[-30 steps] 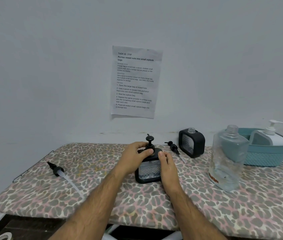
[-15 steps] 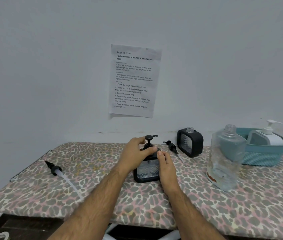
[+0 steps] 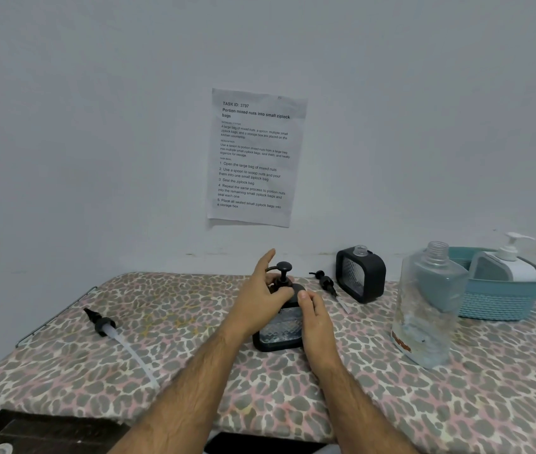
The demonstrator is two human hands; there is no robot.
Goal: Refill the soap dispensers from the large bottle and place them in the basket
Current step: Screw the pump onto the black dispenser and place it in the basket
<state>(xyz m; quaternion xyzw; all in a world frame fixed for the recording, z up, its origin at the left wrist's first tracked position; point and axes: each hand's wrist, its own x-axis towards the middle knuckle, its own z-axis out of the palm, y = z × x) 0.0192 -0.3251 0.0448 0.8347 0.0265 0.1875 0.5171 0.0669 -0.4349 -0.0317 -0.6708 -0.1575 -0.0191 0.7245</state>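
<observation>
A black-framed clear soap dispenser (image 3: 280, 329) stands on the table's middle with its black pump (image 3: 283, 271) set on top. My left hand (image 3: 260, 299) curls its thumb and fingers round the pump collar, index finger raised. My right hand (image 3: 315, 319) grips the dispenser's right side. A second black dispenser (image 3: 361, 275) stands uncapped further back, its loose pump (image 3: 324, 282) lying beside it. The large clear bottle (image 3: 429, 309) stands uncapped at the right. Behind it, a teal basket (image 3: 502, 299) holds a white-pump dispenser (image 3: 509, 260).
A third black pump with a long white tube (image 3: 114, 335) lies at the table's left. The table has a leopard-print cover (image 3: 175, 309) and meets a white wall with a printed sheet (image 3: 255, 157) taped on it.
My left hand has turned on the pump collar and its index finger has lifted. The pump head has rotated so its nozzle points left. My right hand stays on the dispenser.
</observation>
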